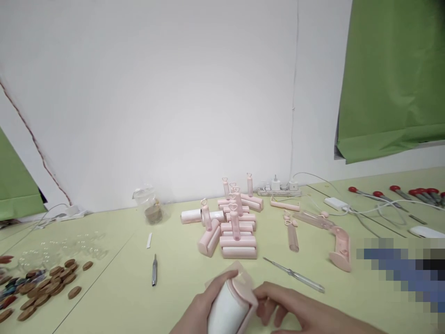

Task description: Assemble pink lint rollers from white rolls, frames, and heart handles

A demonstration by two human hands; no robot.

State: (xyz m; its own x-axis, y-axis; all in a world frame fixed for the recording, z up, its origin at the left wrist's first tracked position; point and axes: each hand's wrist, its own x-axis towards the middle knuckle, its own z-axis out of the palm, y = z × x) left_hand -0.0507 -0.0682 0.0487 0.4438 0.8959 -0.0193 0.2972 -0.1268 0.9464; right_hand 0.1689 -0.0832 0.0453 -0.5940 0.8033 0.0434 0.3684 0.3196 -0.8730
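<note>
Lint roller (227, 308): likely light; the pink casing (254, 304) looks like stiff, smooth plastic, perhaps slightly slippery, while the white roll seems softer and could dent or scuff. Best hold, in my judgement: around the body, pressure on the casing's edges. Position: tilted, low centre of view, between the hands. Left hand (203, 304) clamped on the roller, thumb over its upper end. Right hand (288, 301) just beside the casing, fingers curled; cannot tell whether they grip it

White wall (194, 93) behind yellow-green table (118, 297)
</note>
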